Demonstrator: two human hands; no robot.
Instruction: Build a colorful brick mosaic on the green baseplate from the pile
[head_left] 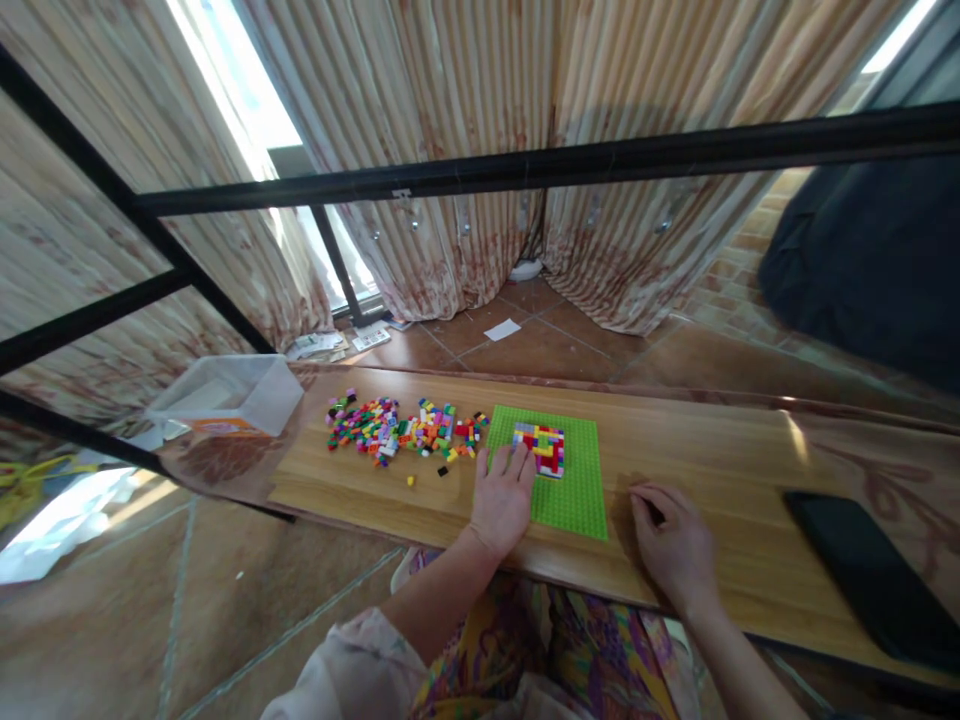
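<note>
My left hand [504,498] lies flat over the left edge of a green studded baseplate [574,512], its fingers stretched out and slightly apart. Its fingertips reach the left side of a low block of toy bricks [553,463] in red, yellow, grey and other colours, built on the plate. Whether they press on that block I cannot tell. To the right of the plate, my right hand [673,545] rests on the wooden table with its fingers loosely curled in, and nothing shows in it.
Many loose coloured bricks [367,428] are spread left of the plate, with a yellow brick [411,481] and a black brick [442,471] nearer me. A clear plastic bin [262,392] stands at the table's left end. A black phone-like slab [862,570] lies at the right.
</note>
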